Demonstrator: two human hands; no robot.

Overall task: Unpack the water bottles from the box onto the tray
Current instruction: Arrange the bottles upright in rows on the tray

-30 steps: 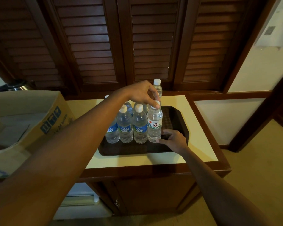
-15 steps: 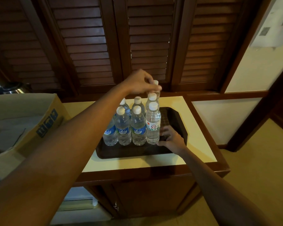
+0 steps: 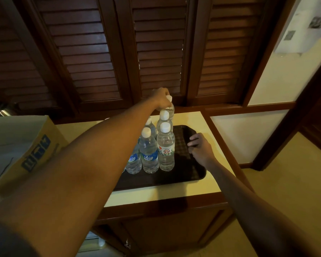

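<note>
The left hand [image 3: 160, 98] reaches farthest, its fingers [image 3: 165, 103] curled over the neck of an upright bottle [image 3: 170, 108] standing at the far edge of the group, just beyond the dark tray [image 3: 191, 171]. Nearer, the right hand [image 3: 200, 147] rests loosely curled on the tray's right side, holding nothing. The other bottles [image 3: 157, 151] stand upright on the tray between both arms; the cardboard box [image 3: 26, 145] sits left on the desk [image 3: 165, 195].

Dim warm indoor light, soft focus, wide-angle bending at edges (shutters darkest), slight blur
</note>
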